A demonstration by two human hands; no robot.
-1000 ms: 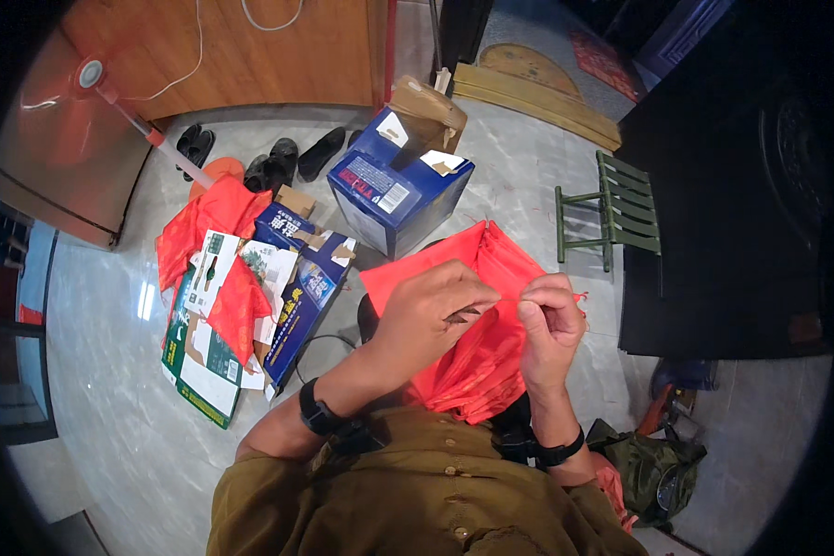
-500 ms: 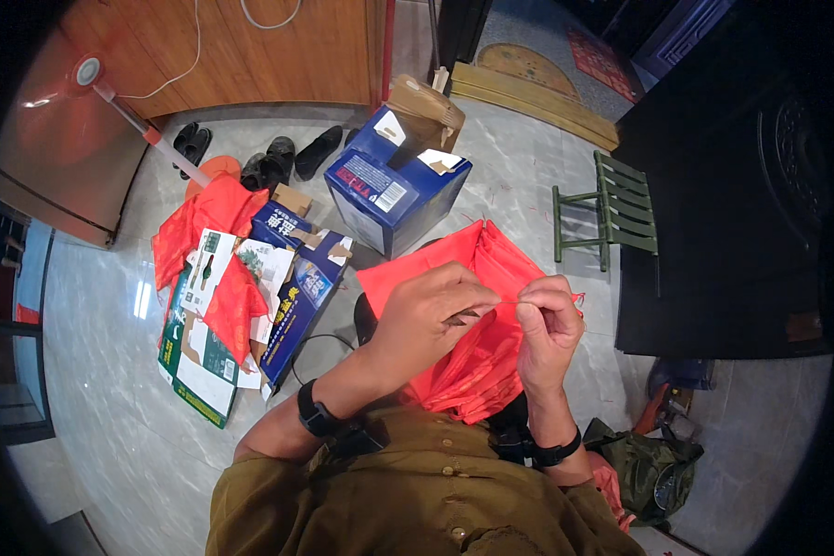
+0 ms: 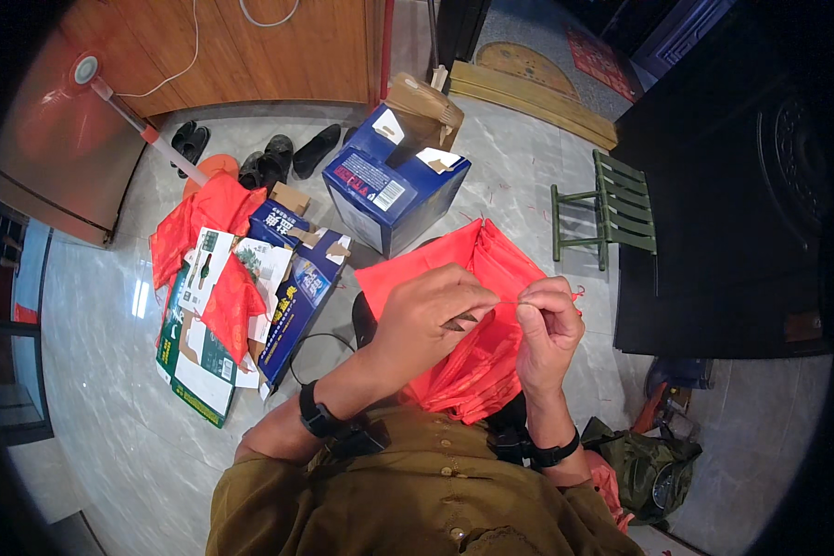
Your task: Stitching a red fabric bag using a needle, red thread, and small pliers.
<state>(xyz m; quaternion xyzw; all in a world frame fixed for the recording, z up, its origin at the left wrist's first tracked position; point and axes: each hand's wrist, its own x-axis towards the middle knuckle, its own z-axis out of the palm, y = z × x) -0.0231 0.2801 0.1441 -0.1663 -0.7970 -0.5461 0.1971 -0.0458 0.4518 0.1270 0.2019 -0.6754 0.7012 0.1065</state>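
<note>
Two hands up in front of my chest, both busy over a folded red paper piece (image 3: 477,324). My left hand (image 3: 431,310) is curled, fingertips pinched together on a thin thread or wire (image 3: 508,302) that runs across to my right hand (image 3: 547,324); something small and dark pokes out under the left fingertips, too small to tell what. My right hand pinches the other end of that thread between thumb and forefinger, remaining fingers folded in. Narrow pinch on both sides, hands near each other, not touching.

Red paper piece sits directly beneath and between the hands, pleated, fanning down toward my lap and spreading up and away past my knuckles. Whether it rests on my knees or hangs from the thread, I cannot tell.

Black band on each wrist.

Beyond the hands, on the pale stone floor: an open blue carton (image 3: 394,185) straight ahead, flaps up. Off to the left of my left hand, a heap of flattened blue and green boxes (image 3: 250,306) with more red paper (image 3: 204,218) draped over and behind them. Farther out that way, dark shoes (image 3: 278,157) near a wooden wall. To the right of my right hand, well apart, a small green slatted chair (image 3: 612,208). Down beside my right elbow, an olive bag (image 3: 644,463).
</note>
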